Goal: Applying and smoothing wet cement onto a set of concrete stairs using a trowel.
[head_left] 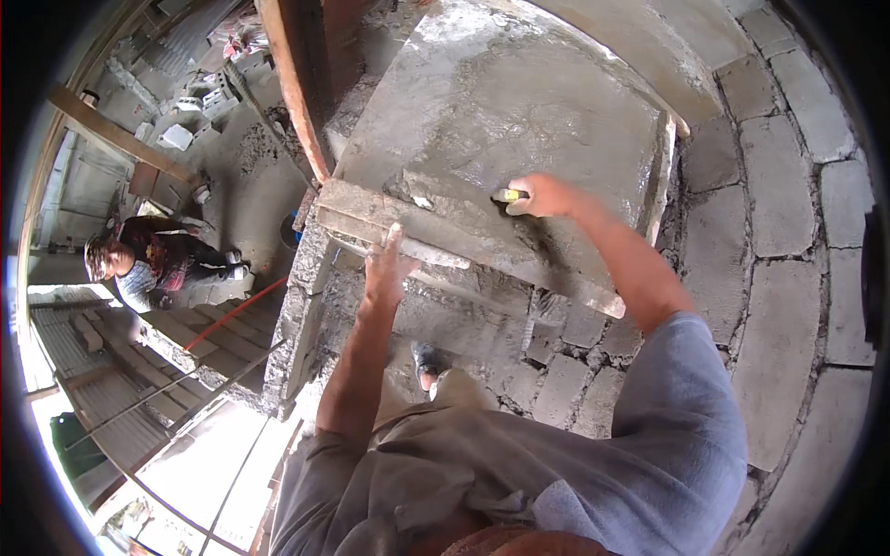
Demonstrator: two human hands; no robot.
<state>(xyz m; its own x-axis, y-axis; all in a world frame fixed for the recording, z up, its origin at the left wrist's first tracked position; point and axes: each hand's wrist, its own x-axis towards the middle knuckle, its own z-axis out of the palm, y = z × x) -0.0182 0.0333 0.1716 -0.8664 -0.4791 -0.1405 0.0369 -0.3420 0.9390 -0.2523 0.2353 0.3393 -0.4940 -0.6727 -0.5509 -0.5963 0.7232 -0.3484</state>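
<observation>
My right hand (542,196) is closed round the yellow-marked handle of a tool (510,195), apparently a trowel, over a slab of wet grey mortar (565,120); its blade is hard to make out against the dark smear below it. Along the slab's near side runs a mortar-coated board (352,204), with a lumpy ridge of mortar (440,195) just beyond it. My left hand (389,264) grips this board's near edge, index finger pointing up over it, beside a narrow pale strip (436,255). My sandalled foot (426,366) shows below, on rough grey ground.
A block wall (774,185) curves along the right. A timber post (295,83) rises beside the slab's left corner. A co-worker (167,259) is at the lower level on the left, near loose blocks (176,137), steel bars (204,385) and a red pole (236,313).
</observation>
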